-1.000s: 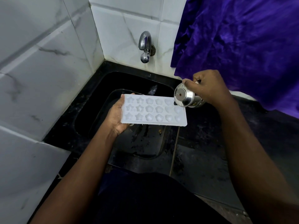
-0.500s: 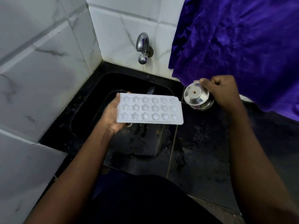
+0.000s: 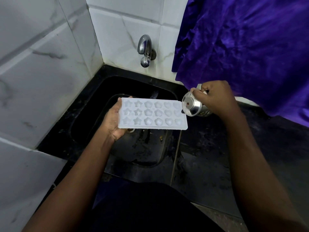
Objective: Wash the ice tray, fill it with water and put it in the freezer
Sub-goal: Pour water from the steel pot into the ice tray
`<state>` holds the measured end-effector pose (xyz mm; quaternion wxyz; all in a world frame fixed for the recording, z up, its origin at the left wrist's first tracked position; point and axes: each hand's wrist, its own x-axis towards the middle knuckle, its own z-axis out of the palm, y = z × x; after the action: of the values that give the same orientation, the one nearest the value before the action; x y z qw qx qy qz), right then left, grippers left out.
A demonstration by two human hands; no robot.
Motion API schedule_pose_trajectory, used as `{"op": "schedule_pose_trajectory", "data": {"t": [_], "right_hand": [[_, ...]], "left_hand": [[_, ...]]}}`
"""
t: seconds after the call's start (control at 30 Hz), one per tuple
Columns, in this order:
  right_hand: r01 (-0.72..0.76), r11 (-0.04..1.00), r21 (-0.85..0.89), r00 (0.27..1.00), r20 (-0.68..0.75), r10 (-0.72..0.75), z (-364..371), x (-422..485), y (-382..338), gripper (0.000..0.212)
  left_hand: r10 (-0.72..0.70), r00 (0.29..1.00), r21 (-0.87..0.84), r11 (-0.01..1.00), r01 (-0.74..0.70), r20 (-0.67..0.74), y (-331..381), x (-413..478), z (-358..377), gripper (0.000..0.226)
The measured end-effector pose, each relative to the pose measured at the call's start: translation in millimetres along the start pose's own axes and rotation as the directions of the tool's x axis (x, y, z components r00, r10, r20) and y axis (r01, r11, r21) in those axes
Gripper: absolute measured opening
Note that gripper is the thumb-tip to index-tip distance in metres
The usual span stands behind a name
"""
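White marble tiles (image 3: 50, 72) on two sides, black sink (image 3: 103, 87) in the corner under a steel tap (image 3: 145, 49), purple cloth (image 3: 242, 47) hanging at right. Tray (image 3: 152, 114) held roughly level above the basin, clasped at its short left end by the left hand (image 3: 112, 121), palm under it and fingers curled round the edge. Right hand (image 3: 215, 97) closed around a steel cup (image 3: 192, 106), just beside the tray's far right corner, cup tipped with a flat round face toward the tray. No stream visible from cup or tap; impossible to tell whether the cells hold water yet.

Step in hand, by the look of it: filling from the cup.

- Keep the tray flat; support from one end only invites sag and spill at the free end, so brace more of the palm beneath.
- Bring the cup's lip over the cells, low and close, not beside the rim.
- Pour thin and slow, sweeping along the rows.
- Stop short of the brim, leaving room for the walk to the freezer.
- Stay over the sink, so that overflow drains instead of wetting the counter (image 3: 209, 148).
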<state>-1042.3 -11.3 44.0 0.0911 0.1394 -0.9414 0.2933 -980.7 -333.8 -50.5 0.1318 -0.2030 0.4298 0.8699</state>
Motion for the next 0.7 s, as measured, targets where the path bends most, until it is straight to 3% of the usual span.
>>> {"op": "schedule_pose_trajectory", "data": {"t": [0.43, 0.7], "right_hand": [[0.003, 1.000, -0.013, 1.000, 0.006, -0.003, 3.2, 3.3, 0.9, 0.056], [-0.088, 0.960, 0.266, 0.994, -0.032, 0.100, -3.5, 0.4, 5.9, 0.059]], "left_hand": [[0.010, 0.999, 0.014, 1.000, -0.009, -0.040, -0.3, 0.8, -4.1, 0.049], [0.043, 0.999, -0.009, 0.999, -0.043, -0.030, 1.9, 4.2, -27.0, 0.049]]}}
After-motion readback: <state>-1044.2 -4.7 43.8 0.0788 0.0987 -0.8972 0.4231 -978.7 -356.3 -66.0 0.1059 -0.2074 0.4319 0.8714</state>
